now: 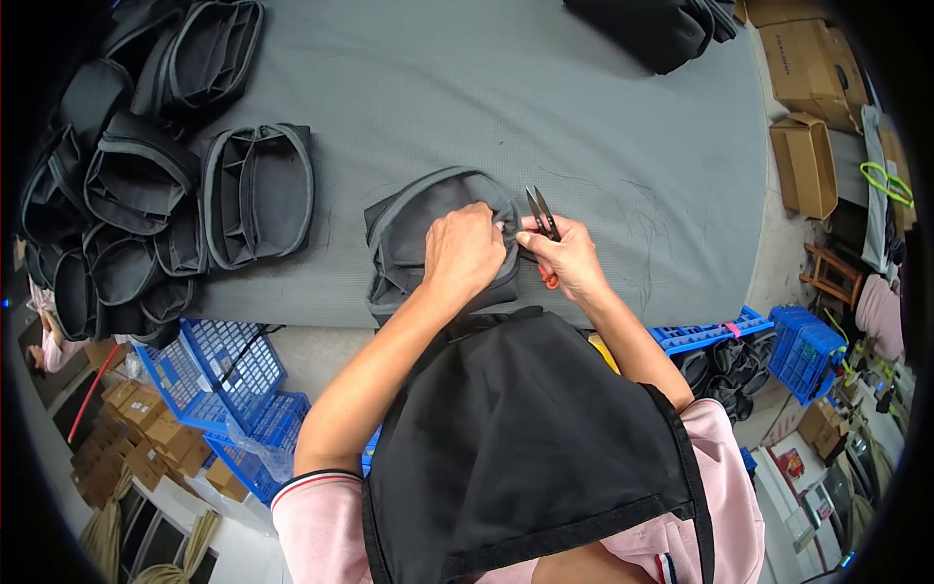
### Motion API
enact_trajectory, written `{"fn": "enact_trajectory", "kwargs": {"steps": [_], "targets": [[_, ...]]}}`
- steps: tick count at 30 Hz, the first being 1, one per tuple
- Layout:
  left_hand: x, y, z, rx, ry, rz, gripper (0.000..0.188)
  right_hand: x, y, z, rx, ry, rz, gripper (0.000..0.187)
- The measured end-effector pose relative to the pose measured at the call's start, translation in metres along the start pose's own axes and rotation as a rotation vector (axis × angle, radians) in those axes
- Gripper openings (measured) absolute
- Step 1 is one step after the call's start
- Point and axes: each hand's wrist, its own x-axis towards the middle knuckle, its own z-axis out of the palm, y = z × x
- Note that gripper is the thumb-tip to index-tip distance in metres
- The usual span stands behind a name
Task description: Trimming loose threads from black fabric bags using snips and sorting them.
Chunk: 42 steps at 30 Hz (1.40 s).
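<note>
An open black fabric pouch [404,229] with grey-edged rim lies on the table in front of me. My left hand [465,248] reaches into its opening, fingers curled and pinching the cloth near the right rim. Against the pouch's right side is my right hand [569,258], thumb and forefinger closed at the rim. Held in that same hand is a pair of thread snips [542,212], dark blades pointing away from me and an orange handle end showing below the palm. What exactly the fingertips pinch is too small to make out.
Similar open pouches [258,195] are heaped at the table's left. More black pouches [647,29] lie at the far right. Loose threads are scattered over the grey table cover [584,117]. Blue plastic crates [219,375] stand below the near edge, and cardboard boxes [803,165] beyond the right edge.
</note>
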Motion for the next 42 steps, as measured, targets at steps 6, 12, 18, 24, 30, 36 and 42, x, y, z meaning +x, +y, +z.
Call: {"fn": "enact_trajectory", "kwargs": {"steps": [6,12,18,24,30,36,42], "targets": [[-0.007,-0.004,0.007,-0.039,0.034,0.013,0.022,0.000,-0.023,0.010,-0.149,0.046,-0.194,0.026],[-0.011,0.003,0.000,-0.105,-0.054,-0.059,0.024,0.022,-0.034,0.021,-0.499,-0.008,-0.308,0.029],[-0.019,0.011,-0.002,-0.304,-0.074,-0.140,0.029,0.011,-0.023,0.037,-0.761,0.301,-0.714,0.021],[-0.008,0.020,0.000,-0.015,-0.087,-0.094,0.040,-0.009,-0.035,0.027,-0.203,0.094,-0.510,0.015],[0.008,0.030,-0.005,0.132,-0.170,0.000,0.044,-0.025,-0.023,-0.006,-0.196,0.148,-0.471,0.010],[0.000,0.001,-0.013,-0.367,-0.167,-0.049,0.035,-0.031,-0.037,-0.006,-0.448,0.217,-0.419,0.017],[-0.023,-0.010,-0.046,-0.833,-0.241,0.054,0.033,-0.040,-0.057,0.014,-0.635,0.024,-0.697,0.025]]}}
